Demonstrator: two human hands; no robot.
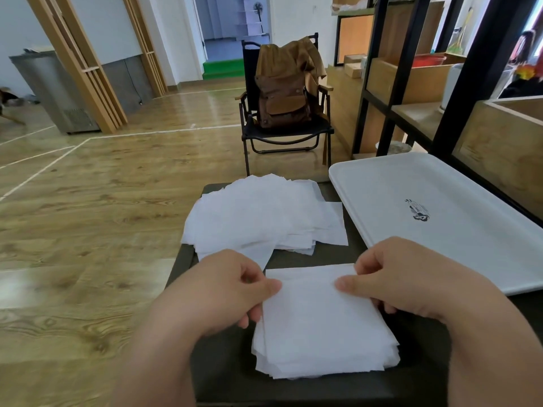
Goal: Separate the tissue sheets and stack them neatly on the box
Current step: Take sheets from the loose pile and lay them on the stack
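A thick wad of white tissue sheets [320, 327] lies on the near part of a dark box top [223, 368]. My left hand [217, 289] pinches the wad's upper left edge between thumb and fingers. My right hand [405, 274] pinches its upper right corner, thumb on top. Farther back on the same dark surface lies a loose, fanned-out pile of separated tissue sheets [261, 215], its edges uneven and overhanging to the left.
A white plastic tray [440, 183] sits to the right, touching the dark surface. Behind stands a black folding chair [285, 136] with a brown backpack [282, 95]. A black-framed wooden shelf unit [411, 77] runs along the right. Wooden floor spreads to the left.
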